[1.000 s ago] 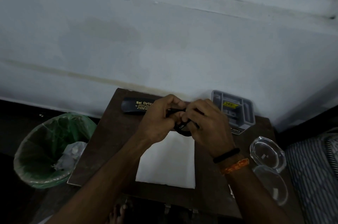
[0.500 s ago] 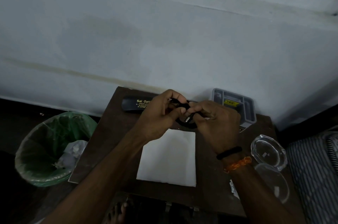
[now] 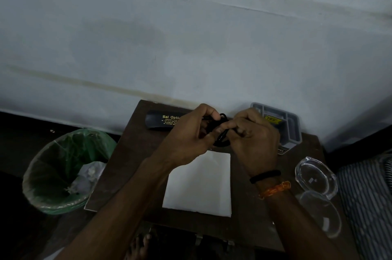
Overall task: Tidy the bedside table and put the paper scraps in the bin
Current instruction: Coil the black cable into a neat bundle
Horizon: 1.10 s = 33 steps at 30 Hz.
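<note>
Above the bench: left hand (image 3: 187, 140) and right hand (image 3: 253, 139) meet at frame centre, fingers (image 3: 230, 126) curled, pinching a black cord (image 3: 221, 136).
Change: both hands have lifted slightly and drawn closer to the wall since a second ago; the loop looks tighter.
Meaning: likely winding the cord to tidy it; not finished.
Cord look: thin, dark, looped; ends hidden.
Paper scraps: pale scraps (image 3: 89, 175) lie inside the green bin (image 3: 42, 196), lower left.
Bench (image 3: 131, 153): a white sheet (image 3: 199, 183) lies below the hands.
</note>
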Available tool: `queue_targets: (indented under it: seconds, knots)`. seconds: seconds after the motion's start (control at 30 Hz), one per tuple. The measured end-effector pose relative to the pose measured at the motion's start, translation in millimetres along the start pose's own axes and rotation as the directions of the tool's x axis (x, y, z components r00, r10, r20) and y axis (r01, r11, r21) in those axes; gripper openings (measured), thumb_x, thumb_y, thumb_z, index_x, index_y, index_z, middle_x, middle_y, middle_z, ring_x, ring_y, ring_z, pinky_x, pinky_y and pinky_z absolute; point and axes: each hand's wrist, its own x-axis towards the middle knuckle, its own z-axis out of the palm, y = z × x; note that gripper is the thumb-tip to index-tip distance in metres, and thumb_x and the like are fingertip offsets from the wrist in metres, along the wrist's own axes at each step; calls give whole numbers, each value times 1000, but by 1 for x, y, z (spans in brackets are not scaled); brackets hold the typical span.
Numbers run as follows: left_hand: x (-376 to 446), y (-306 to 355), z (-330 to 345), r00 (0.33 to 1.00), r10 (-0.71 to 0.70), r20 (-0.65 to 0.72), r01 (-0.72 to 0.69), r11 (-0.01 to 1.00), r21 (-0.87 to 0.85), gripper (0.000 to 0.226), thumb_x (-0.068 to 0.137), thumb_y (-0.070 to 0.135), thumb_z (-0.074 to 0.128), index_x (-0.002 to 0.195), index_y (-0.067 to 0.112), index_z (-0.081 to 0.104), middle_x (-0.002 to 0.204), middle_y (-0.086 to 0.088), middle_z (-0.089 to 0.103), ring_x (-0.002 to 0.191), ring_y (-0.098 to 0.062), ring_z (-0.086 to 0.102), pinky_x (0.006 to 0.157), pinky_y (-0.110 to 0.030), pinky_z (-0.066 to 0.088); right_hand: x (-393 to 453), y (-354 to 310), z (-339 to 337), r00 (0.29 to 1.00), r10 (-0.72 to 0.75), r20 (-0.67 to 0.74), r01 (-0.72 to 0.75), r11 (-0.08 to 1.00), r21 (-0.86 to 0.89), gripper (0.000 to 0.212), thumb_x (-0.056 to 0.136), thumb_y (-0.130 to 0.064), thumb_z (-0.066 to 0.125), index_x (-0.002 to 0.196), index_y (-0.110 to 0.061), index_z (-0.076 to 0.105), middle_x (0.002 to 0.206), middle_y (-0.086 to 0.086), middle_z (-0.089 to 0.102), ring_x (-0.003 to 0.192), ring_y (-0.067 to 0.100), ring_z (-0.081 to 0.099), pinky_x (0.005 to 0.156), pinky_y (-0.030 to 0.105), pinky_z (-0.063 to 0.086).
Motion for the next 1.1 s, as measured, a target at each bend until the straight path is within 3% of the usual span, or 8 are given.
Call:
queue_targets:
  seconds: [0.17, 0.33, 0.53, 0.6, 0.7, 0.87, 1.0, 1.1]
  knots:
    - [-2, 4, 6, 999, 34, -37, -32, 997, 67, 23, 91, 16, 64, 112, 14, 55, 108, 3, 64, 100, -13, 66, 84, -40, 58, 4, 3, -1, 992, 128, 13, -129, 988, 85, 28, 69, 4, 75, 76, -23, 78, 76, -2, 64, 62, 13, 60, 56, 25, 51]
    - [-2, 7, 11, 995, -4, -103, 1, 1000, -30, 30, 88, 12, 67, 115, 12, 56, 112, 2, 65, 106, -11, 65, 91, -38, 57, 5, 4, 3, 948, 318, 25, -313, 914, 257, 37, 68, 8, 74, 77, -28, 74, 77, -2, 65, 66, 7, 61, 61, 13, 49]
    - [-1, 2, 15, 986, -45, -161, 41, 999, -22, 30, 84, 10, 70, 112, 13, 58, 107, 3, 66, 100, -10, 66, 90, -35, 57, 4, 0, 10, 946, 322, 27, -319, 921, 225, 33, 69, 9, 71, 79, -23, 75, 73, -4, 61, 67, -2, 59, 60, 4, 44]
    - [-3, -3, 12, 987, -54, -154, 57, 998, 15, 28, 84, 16, 72, 109, 12, 58, 104, 3, 66, 96, -12, 66, 84, -34, 59, 5, 1, 9, 951, 306, 48, -308, 920, 242, 22, 72, -3, 78, 78, -24, 76, 73, -6, 66, 67, -1, 61, 62, 5, 45]
    - [-4, -9, 11, 975, -161, -150, 153, 986, -68, 34, 74, -3, 72, 104, 8, 60, 102, -4, 67, 94, -25, 68, 75, -41, 60, 8, 4, 8, 939, 336, 80, -344, 896, 280, 15, 69, -31, 86, 79, -22, 79, 75, -5, 73, 67, 5, 69, 62, 16, 54]
    - [-3, -13, 7, 969, -111, -219, 102, 993, -52, 35, 78, -9, 65, 102, 16, 59, 101, 7, 66, 93, -2, 65, 72, -13, 54, 12, 5, 6, 854, 469, 226, -512, 684, 519, 15, 69, -35, 83, 79, -25, 77, 77, -1, 76, 62, 17, 73, 56, 24, 57]
    - [-2, -13, 3, 956, -41, -290, 66, 995, 76, 34, 84, -4, 62, 107, 20, 57, 104, 12, 64, 100, -2, 64, 79, -8, 51, 5, 9, 3, 896, 348, 275, -439, 785, 437, 15, 81, -12, 75, 87, -26, 76, 81, -6, 76, 69, 12, 73, 62, 26, 60]
    - [0, -11, 4, 948, -12, -318, 67, 984, 164, 35, 89, 0, 58, 120, 16, 59, 113, 6, 67, 107, -6, 63, 90, -18, 54, -1, 6, 2, 926, 267, 268, -346, 884, 315, 21, 80, -10, 73, 96, -24, 75, 90, -9, 74, 79, 6, 72, 72, 28, 60]
